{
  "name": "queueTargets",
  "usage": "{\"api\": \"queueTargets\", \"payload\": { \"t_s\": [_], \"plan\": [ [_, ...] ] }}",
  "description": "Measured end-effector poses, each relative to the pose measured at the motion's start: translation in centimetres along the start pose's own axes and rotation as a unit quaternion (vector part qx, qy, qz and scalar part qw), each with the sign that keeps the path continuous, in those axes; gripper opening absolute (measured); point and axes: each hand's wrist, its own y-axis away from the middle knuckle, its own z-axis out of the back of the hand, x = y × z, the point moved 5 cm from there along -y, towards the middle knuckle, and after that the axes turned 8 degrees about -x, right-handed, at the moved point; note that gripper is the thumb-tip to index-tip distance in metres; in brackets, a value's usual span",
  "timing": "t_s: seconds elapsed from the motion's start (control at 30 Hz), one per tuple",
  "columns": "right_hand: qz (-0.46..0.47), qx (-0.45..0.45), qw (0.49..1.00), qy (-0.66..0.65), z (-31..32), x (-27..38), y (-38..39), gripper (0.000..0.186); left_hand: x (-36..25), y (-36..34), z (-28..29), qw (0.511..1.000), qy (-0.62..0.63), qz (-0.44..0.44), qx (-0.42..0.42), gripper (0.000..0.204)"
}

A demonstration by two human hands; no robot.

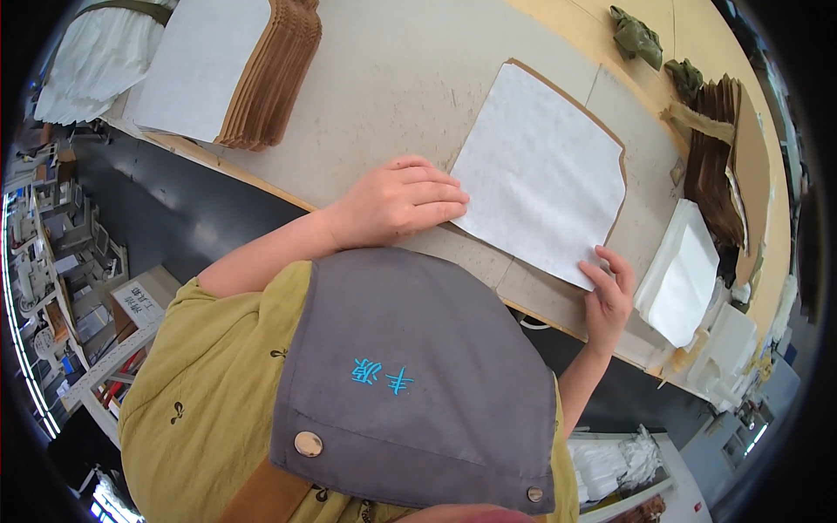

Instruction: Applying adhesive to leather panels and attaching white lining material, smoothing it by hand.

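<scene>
A white cloth panel with a brown layer showing along its far and right edges lies on the worktable in front of me. My left hand rests at the panel's near left edge, its fingers stretched side by side and their tips on the cloth. The left thumb is hidden. At the near right corner, my right hand has the panel's edge between its thumb and index finger, the other fingers curved. The panel lies nearly flat, with faint ripples across it.
A thick stack of white-topped brown panels lies at the far left, beside gathered white cloth. On the right are white folded pieces, a tied brown bundle and dark green cloth. The table's edge runs close to my body.
</scene>
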Motion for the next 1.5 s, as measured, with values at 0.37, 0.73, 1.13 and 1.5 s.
{"api": "queueTargets", "payload": {
  "t_s": [0.37, 0.73, 1.13, 1.5],
  "plan": [
    [0.0, -0.011, 1.0, 0.016, 0.2, -0.4, 0.3, 0.043, 0.6, -0.1, 0.8, 1.0, -0.01, 0.012, -0.002, 0.023],
    [0.031, -0.014, 0.998, 0.061, -0.1, 0.0, 0.4, 0.04, 0.3, -0.3, 1.0, 0.997, -0.065, -0.004, 0.029, 0.025],
    [0.057, -0.002, 0.995, 0.085, 0.3, 0.0, 1.0, 0.034, 0.4, 0.0, 1.4, 0.996, -0.075, 0.019, 0.038, 0.029],
    [0.052, -0.103, 0.984, 0.135, 0.6, 1.1, 0.8, 0.038, -0.1, 1.2, 2.5, 0.994, -0.082, 0.041, 0.061, 0.032]
  ]
}}
